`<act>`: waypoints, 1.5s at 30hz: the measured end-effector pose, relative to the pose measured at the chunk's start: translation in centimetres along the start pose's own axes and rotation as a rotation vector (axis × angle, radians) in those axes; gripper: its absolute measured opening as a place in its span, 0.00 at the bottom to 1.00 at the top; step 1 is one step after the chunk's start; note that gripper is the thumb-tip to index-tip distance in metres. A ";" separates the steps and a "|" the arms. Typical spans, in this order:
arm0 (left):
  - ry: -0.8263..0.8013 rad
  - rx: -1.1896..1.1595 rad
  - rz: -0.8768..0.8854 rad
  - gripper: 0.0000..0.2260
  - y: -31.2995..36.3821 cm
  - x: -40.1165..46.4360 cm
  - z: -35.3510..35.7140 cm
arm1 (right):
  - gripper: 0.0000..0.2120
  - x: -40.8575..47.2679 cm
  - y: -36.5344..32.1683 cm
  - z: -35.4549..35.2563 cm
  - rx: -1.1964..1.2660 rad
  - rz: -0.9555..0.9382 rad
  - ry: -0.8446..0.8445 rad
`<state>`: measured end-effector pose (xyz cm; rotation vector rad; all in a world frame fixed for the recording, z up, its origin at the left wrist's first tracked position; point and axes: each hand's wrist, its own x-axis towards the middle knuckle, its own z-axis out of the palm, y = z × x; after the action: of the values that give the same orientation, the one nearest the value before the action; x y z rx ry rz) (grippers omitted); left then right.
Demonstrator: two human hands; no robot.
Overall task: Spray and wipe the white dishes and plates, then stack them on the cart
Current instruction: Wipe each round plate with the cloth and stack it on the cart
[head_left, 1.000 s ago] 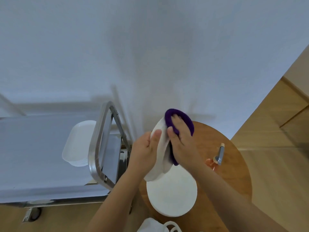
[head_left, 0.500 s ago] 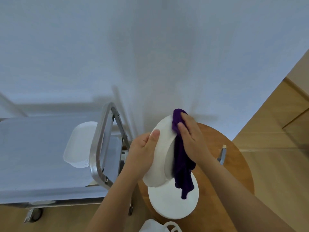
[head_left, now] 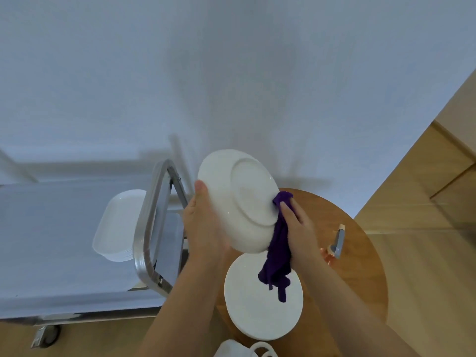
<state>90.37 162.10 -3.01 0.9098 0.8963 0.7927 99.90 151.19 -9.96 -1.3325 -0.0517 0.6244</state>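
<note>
**Two hands on one white plate**

Two hands are working above the round wooden table (head_left: 360, 266). We are seeing the left hand (head_left: 203, 228) gripping a white plate (head_left: 231, 197) at its lower left rim, thumb lying up along the edge, the fingers hidden behind it. The plate is being held tilted, its underside with the raised foot ring facing us, clear of the table. The right hand (head_left: 296, 228) is pinching a purple cloth (head_left: 279, 251) against the plate's right edge, fingers curled over the fabric; the loose end of the cloth is hanging down over the stack of white plates (head_left: 257, 313) sitting on the table just below.

Beside the right wrist, a spray bottle (head_left: 337, 243) is standing on the table, partly hidden by the arm. On the left, a metal cart (head_left: 152, 220) with a looped handle is standing against the wall, and we are seeing a stack of white rectangular dishes (head_left: 118, 228) resting on its top shelf. At the bottom edge, a white cup (head_left: 244, 350) with a handle is peeking into view.
</note>
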 end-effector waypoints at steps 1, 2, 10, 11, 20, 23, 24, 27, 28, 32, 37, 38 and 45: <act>-0.023 -0.022 0.003 0.13 -0.3 -0.4 0.5 | 0.21 -0.2 0.5 0.3 0.038 0.027 0.034; -0.057 -0.042 0.014 0.13 -0.8 -0.9 0.8 | 0.21 -0.4 0.7 0.5 0.062 0.048 0.061; -0.683 -0.077 -0.261 0.17 0.9 -1.6 -1.4 | 0.12 0.4 -1.6 -3.4 -0.019 0.096 -0.112; -0.715 -0.040 -0.330 0.15 1.6 -1.0 -1.5 | 0.10 0.3 -1.9 -3.7 -0.054 0.066 -0.143; -0.478 0.047 -0.233 0.10 -2.1 -1.1 0.7 | 0.08 -1.4 -0.6 -0.9 -0.068 0.022 0.064; -0.496 0.237 -0.106 0.02 -4.1 -1.7 1.7 | 0.05 -2.1 0.2 0.1 -0.112 0.012 0.081; -0.511 0.332 -0.050 0.02 -4.6 -1.9 1.8 | 0.06 -2.4 0.3 0.3 -0.146 -0.015 0.070; -0.567 0.592 0.102 0.07 -5.5 -2.1 1.4 | 0.12 -3.2 0.2 0.9 -0.244 -0.170 -0.024; -0.585 0.610 0.112 0.09 -5.7 -2.1 1.2 | 0.13 -3.3 0.0 1.0 -0.275 -0.195 -0.047; -0.688 0.588 0.005 0.04 -6.5 -2.8 0.1 | 0.10 -2.3 -1.8 0.4 -0.284 -0.111 -0.145; -0.780 0.887 0.104 0.07 -6.9 -3.9 -0.7 | 0.13 -0.7 -4.3 -0.3 -0.294 0.049 -0.227; -0.806 1.002 0.130 0.15 -6.9 -3.8 -0.6 | 0.15 -0.5 -4.7 -0.5 -0.278 0.128 -0.224; -1.049 1.613 0.473 0.36 -6.7 -2.2 -1.1 | 0.45 -0.4 -3.1 -2.5 -0.038 0.524 -0.241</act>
<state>89.73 157.90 -8.72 2.6574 0.1715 -0.3226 101.79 148.46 -7.63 -1.3057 0.0940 1.2313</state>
